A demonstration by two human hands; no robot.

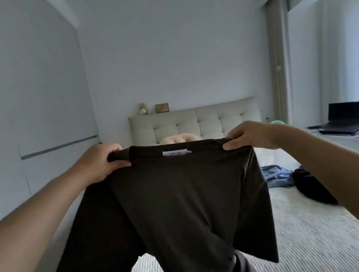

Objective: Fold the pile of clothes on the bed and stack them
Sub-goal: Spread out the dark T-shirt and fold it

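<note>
Dark brown t-shirt [179, 197] held up in the air over the bed [308, 233], spread flat facing the person, white neck label [177, 152] visible at the collar, so the inside back of the neck faces the camera. Left hand [101, 163] pinches the left shoulder seam, fingers curled closed over the fabric with the thumb on the near side; right hand [248, 137] does the same at the right shoulder, thumb pressed on the near face. Both grips sit at the top corners, probably so the shirt hangs straight under its own weight and the sleeves fall open to either side before it gets laid down for folding. Hem hangs low, near the bed's foot edge; a grey garment [246, 269] shows just below the hem, cannot tell what it is. Shirt is not touching the mattress as far as visible. Rest of the pile lies toward the bed's right edge: a blue garment [275, 175] crumpled, and a black garment [313, 187] just beside it, nearer the right edge, partly hidden by the right forearm. Both unfolded; no finished stack in view, so the task looks early. Padded headboard [195, 121] at the far end with a beige pillow [179, 138] against it. Laptop [344, 119] on the window-side desk [351, 145], well apart from the clothes.
</note>
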